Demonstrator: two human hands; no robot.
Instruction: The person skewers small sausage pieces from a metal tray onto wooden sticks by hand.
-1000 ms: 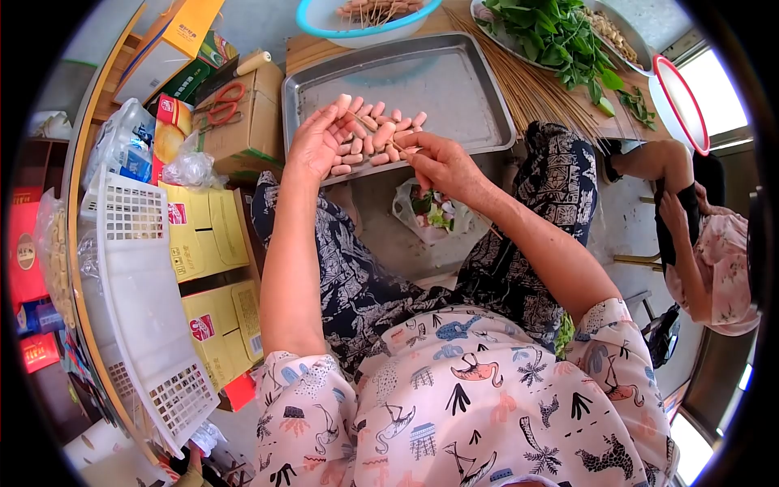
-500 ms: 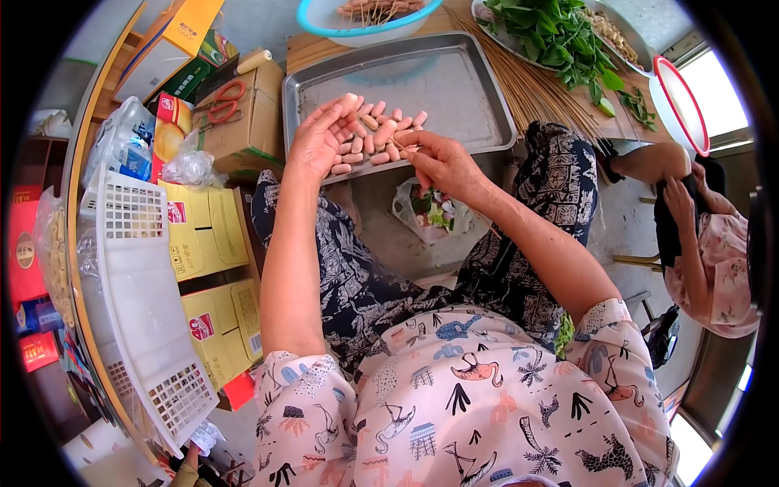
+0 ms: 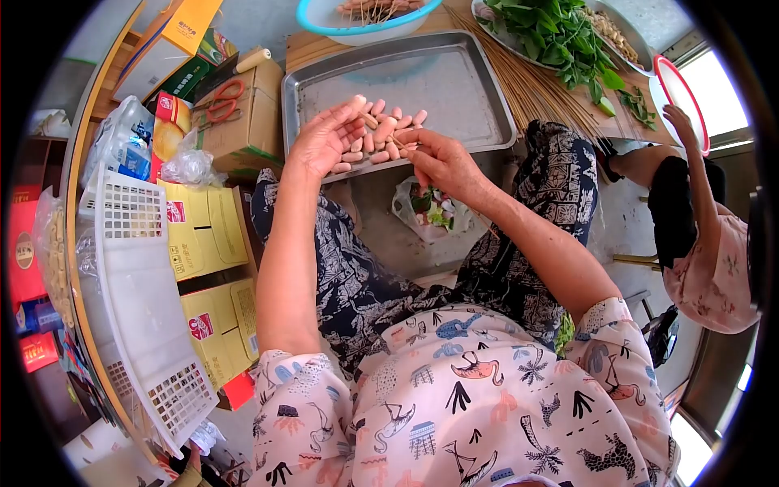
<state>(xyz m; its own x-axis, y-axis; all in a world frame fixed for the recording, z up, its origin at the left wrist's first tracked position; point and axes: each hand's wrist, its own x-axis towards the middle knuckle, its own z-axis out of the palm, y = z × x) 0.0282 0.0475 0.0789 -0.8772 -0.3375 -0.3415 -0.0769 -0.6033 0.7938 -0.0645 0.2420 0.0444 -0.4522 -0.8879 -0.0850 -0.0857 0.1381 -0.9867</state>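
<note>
Several small pink sausages (image 3: 385, 130) lie in the near left part of a metal tray (image 3: 479, 89). Over the tray's near left edge is my left hand (image 3: 326, 140), its fingers curled, with a sausage end showing at its fingertips. My right hand (image 3: 438, 162) pinches a thin wooden skewer at the tray's near edge, beside the sausages. The skewer's tip is hard to make out among the sausages and fingers. Part of its shaft shows below my right wrist.
Long skewers (image 3: 519, 85) lie right of the tray, below a plate of green leaves (image 3: 552, 40). A blue-rimmed bowl (image 3: 369, 32) stands behind. Scissors (image 3: 225, 101) rest on a carton at left. At right, another person's arm (image 3: 699, 174) reaches toward a red-rimmed bowl (image 3: 682, 105).
My left hand has shifted slightly right, its fingers opening a little. My right hand has barely moved. The other person's arm has risen toward the red-rimmed bowl.
</note>
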